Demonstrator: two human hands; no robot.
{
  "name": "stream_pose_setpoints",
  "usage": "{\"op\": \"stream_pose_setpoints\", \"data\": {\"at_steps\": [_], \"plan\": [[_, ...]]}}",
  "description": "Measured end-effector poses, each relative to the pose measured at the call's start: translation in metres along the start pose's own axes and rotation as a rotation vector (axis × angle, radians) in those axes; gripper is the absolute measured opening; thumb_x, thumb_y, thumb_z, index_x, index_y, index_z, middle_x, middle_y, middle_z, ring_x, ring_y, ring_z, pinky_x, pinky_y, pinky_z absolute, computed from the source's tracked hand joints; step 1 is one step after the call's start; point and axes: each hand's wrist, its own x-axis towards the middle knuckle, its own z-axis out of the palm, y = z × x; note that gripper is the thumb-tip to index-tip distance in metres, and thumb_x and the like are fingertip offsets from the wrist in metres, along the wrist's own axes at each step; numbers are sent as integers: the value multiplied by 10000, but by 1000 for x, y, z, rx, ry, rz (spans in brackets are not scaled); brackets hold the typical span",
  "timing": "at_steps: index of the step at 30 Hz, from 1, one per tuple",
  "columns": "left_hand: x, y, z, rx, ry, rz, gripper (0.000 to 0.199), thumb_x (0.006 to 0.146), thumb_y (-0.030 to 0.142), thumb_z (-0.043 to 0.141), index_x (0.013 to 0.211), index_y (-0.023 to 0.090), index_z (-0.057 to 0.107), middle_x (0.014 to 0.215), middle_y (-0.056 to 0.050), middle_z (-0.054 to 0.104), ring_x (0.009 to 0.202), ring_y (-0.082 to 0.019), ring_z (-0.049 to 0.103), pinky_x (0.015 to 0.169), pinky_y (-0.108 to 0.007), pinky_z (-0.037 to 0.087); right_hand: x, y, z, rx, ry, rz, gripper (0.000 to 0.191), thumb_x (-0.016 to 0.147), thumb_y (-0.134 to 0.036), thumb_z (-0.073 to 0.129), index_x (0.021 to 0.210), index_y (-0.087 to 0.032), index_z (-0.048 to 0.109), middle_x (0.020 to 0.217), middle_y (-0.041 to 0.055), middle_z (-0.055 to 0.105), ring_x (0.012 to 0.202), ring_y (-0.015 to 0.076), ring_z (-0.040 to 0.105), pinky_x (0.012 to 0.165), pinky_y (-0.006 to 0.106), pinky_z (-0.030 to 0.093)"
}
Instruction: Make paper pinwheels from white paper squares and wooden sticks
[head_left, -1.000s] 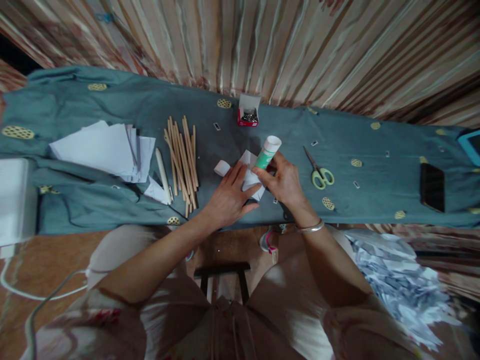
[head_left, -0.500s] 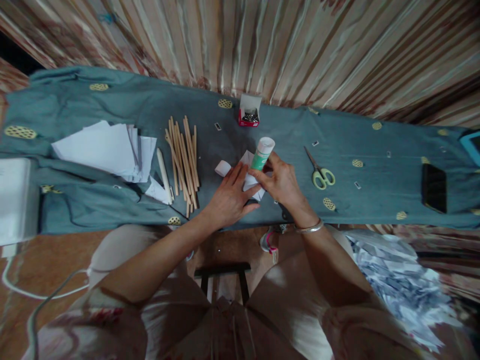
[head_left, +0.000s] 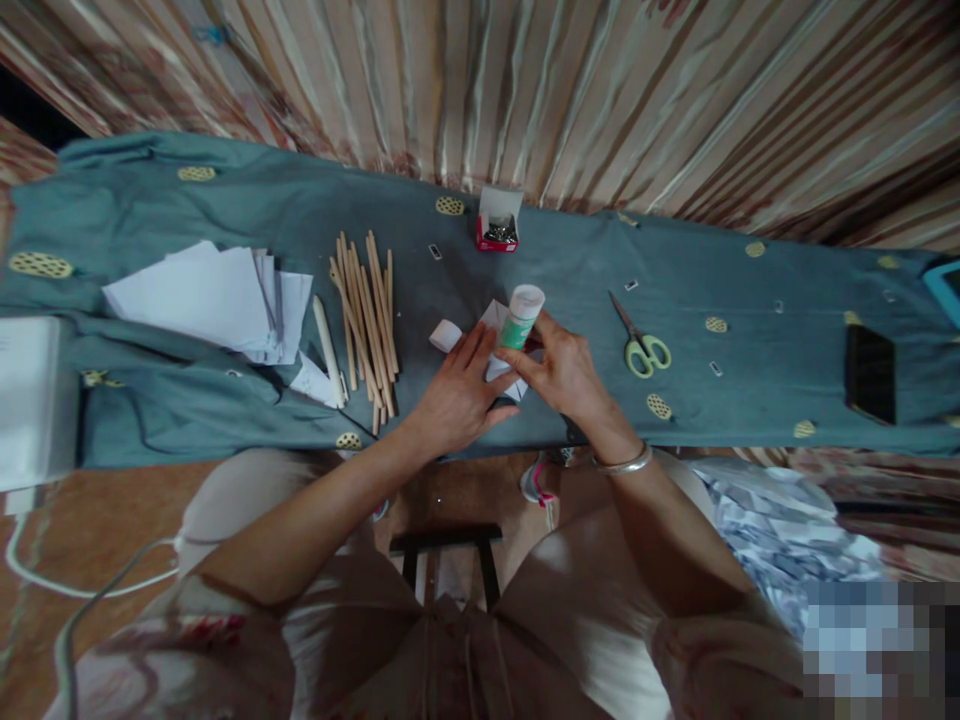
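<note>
My right hand (head_left: pixel 562 365) is wrapped round a green and white glue stick (head_left: pixel 523 315), its white end up and its lower end against the paper. Beneath it lies a small piece of folded white paper (head_left: pixel 495 313) with visible crease lines. My left hand (head_left: pixel 463 388) lies flat on that paper, fingers stretched out and thumb apart, pressing it to the cloth. A white glue stick cap (head_left: pixel 445 336) or a curled paper end shows beside the left fingertips; I cannot tell which. The glue stick's tip is hidden by my right hand.
Thin wooden sticks (head_left: pixel 366 320), a white pen (head_left: pixel 330 350) and stacked paper (head_left: pixel 206 300) lie leftward. An open red box of metal clips (head_left: pixel 497 228) stands at the back. Green-handled scissors (head_left: pixel 641 345) and a phone (head_left: pixel 870 374) lie rightward. A white device (head_left: pixel 37 400) sits far left.
The glue stick in my right hand has moved slightly toward me and to the left. My left hand stays on the paper.
</note>
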Motion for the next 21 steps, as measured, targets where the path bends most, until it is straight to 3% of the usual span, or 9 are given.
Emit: {"op": "stream_pose_setpoints", "data": {"at_steps": [21], "plan": [[1,0,0,19,-19,-16,536,902,465,619,1383,249,521,1624,-167,217,1500,-416,160,1156,-634,268,-8,6,-6,-10,53,19,411,862,-617,591,957,-217,582,768,45,655,694,226,611,655,348,479]]}}
